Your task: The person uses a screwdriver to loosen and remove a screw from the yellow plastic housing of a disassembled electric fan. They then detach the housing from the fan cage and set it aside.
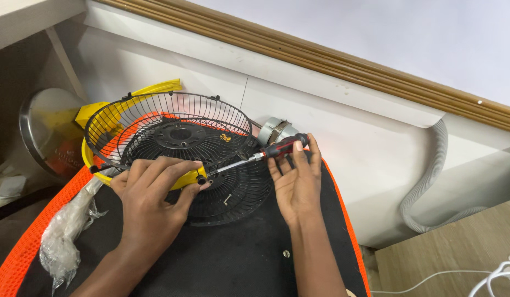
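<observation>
The screwdriver (260, 155) in my right hand (297, 184) has a black and red handle and a thin bright metal shaft. Its long axis runs at a shallow slant: the handle sits up and to the right of the yellow ring (184, 179), and the tip points down and to the left, meeting a small black fitting on that ring. My right fingers are curled loosely around the handle, thumb and fingertips pinching it from below and behind. My left hand (154, 192) lies flat over the near edge of the yellow ring, fingers slightly spread and pressing down, the thumb just beside the screwdriver tip. Behind the ring rises a black wire fan guard (167, 124), domed and tilted. Right of the ring lies a flat black grille (233, 190) with a loose screw resting on it. A grey motor (272, 131) sits beyond the handle. All of this rests on a black mat (233, 253) edged with orange mesh (18, 253). A crumpled clear plastic bag (65, 231) lies left of the ring.
</observation>
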